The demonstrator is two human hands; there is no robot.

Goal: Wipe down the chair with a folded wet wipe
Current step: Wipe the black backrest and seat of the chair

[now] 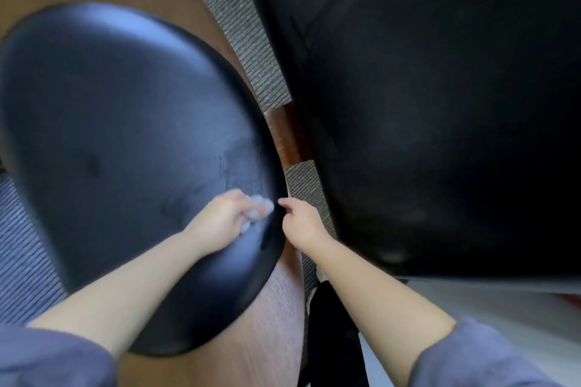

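One wet wipe [259, 208], bunched and whitish, is in play. The left hand [220, 220] grips it with curled fingers and presses it on the black padded chair seat [125, 135], close to the seat's right rim. The right hand [302, 223] sits at that same rim, fingers curled and a fingertip touching the edge. The shot is too blurred to tell whether it actually grips the rim, but it is probably steadying the chair.

Progress is likely mid-wipe. A dull streaked patch just beyond the wipe reads as a freshly wiped area. The rest of the cushion, left and far side, shows plain sheen and no clear streaks, so most of the seat is probably still to do. The brown wood shell [267, 324] under the cushion looks untouched. No backrest or legs are in view, so their state is unknown.

Nearby are a second black seat [440, 104] on the right and grey ribbed carpet [251, 41] between the two.
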